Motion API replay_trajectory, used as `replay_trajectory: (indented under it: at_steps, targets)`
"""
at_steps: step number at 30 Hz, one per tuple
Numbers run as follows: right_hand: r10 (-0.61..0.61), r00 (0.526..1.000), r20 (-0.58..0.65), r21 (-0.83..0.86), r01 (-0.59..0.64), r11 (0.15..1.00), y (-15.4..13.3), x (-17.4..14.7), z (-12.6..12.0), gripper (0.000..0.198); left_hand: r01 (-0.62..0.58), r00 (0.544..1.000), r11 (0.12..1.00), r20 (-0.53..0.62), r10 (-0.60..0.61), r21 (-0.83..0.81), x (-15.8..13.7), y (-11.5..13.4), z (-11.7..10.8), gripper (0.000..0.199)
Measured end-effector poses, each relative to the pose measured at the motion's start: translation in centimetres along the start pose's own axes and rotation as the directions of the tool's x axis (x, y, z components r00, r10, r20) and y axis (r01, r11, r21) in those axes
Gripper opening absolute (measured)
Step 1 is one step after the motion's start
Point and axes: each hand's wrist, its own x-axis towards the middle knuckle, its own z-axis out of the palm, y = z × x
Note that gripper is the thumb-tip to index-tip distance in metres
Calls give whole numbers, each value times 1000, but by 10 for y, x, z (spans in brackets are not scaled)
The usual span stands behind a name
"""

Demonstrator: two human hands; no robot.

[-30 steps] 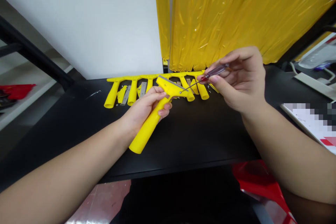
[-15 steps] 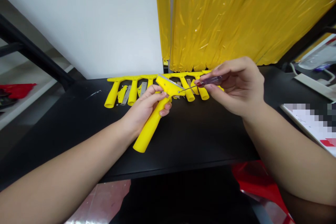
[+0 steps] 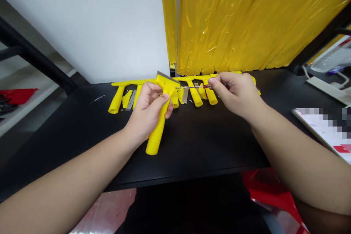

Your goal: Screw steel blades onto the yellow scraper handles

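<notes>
My left hand [image 3: 152, 106] is closed around the handle of a yellow scraper [image 3: 157, 135], held tilted above the table with a metal blade along its top edge. A screwdriver [image 3: 194, 87] is pinched in my right hand [image 3: 236, 91], its grip mostly hidden by the fingers. The thin shaft points left, and its tip meets a small screw at the right side of the scraper's head. Behind my hands lie several more yellow scraper handles [image 3: 116, 100] in a row, with small yellow plates [image 3: 126, 99], metal blades [image 3: 132, 100] and tiny screws between them.
The black table [image 3: 208, 135] spans the view. At its back stand a white panel [image 3: 109, 25] and a yellow plastic-wrapped stack [image 3: 233, 22]. A partly pixelated white-edged item [image 3: 312, 124] lies at right, near a white power strip [image 3: 329, 89]. Red plastic [image 3: 268, 186] shows below the front edge.
The scraper has turned more upright and its head has shifted left. My right hand has rotated, and the screwdriver now lies nearly level with its tip still at the screw.
</notes>
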Motion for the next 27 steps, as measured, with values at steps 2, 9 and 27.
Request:
replay_trajectory:
  at_steps: [2,9,27]
  targets:
    - [-5,999,42,0,5,1000,2,0,3,39,-46,999,998,-2,46,34,-1,1,-1,27]
    - [-58,985,162,225,21,974,5,-7,15,20,-35,996,999,-83,38,33,-3,12,-1,36]
    - [-13,973,232,244,-46,969,19,-1,25,23,14,996,1000,-83,-13,11,-3,6,-2,38]
